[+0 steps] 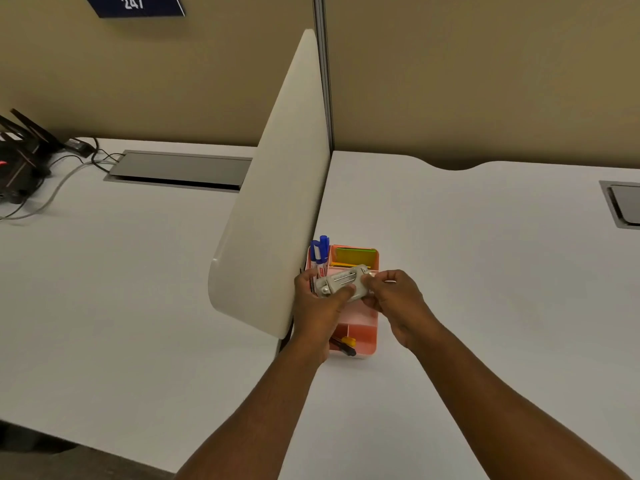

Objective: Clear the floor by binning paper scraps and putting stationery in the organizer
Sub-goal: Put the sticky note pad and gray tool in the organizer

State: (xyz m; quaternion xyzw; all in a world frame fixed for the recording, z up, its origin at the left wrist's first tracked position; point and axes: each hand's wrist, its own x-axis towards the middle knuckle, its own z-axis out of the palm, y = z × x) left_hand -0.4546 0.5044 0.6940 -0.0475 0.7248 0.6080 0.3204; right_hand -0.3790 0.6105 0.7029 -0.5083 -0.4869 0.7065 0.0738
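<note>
Two bare forearms are extended forward from the lower edge of the view, converging near the centre. The left hand (317, 299) and right hand (394, 299) are held close together, fingers curled, thumbs pressed inward in a shared grip.

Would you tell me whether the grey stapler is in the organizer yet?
Not yet: both hands hold the stapler above the pink organizer.

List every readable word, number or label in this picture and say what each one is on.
"247": white digits on the dark blue wall sign.
Red print on the white blue-capped markers in the pink plastic organizer: too blurred to read.
Grey metal stapler held by both hands: no legible text.
</note>
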